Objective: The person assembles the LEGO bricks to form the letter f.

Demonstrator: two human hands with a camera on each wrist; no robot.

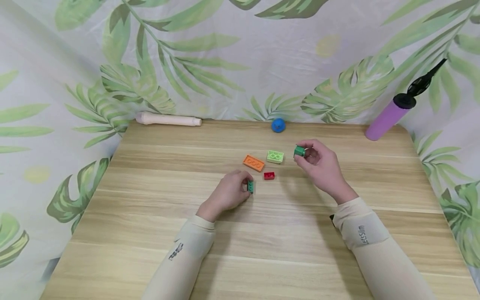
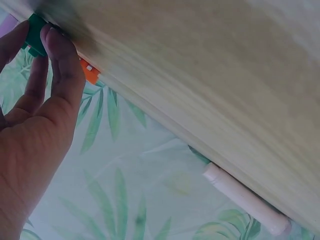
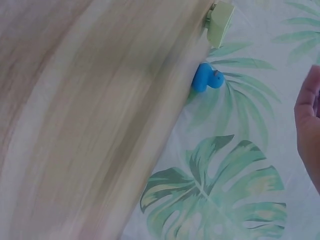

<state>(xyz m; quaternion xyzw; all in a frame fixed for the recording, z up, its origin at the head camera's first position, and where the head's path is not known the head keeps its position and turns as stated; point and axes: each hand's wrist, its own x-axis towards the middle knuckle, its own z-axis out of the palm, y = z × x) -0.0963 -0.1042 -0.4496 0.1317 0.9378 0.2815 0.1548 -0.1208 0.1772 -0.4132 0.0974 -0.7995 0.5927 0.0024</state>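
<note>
My left hand [image 1: 231, 191] pinches a small dark green toy brick [image 1: 250, 186] by its ends, low over the table; its studs show in the head view. In the left wrist view thumb and fingers also grip this green brick [image 2: 37, 34]. Farther right, my right hand [image 1: 320, 164] holds another green brick [image 1: 299, 151] between thumb and fingertips, raised above the table. Between the hands lie a red brick [image 1: 269, 176], an orange brick [image 1: 253, 163] and a light green brick [image 1: 275, 156]. The right wrist view shows only the edge of the right hand [image 3: 309, 115], without its brick.
A blue toy duck [image 3: 204, 78] sits at the table's back edge. Back left lies a pale pink stick-like object [image 1: 168, 119]. A purple pump [image 1: 388, 118] with a black nozzle stands at the back right. Leaf-patterned cloth [image 1: 277, 54] hangs behind the wooden table [image 1: 150, 208].
</note>
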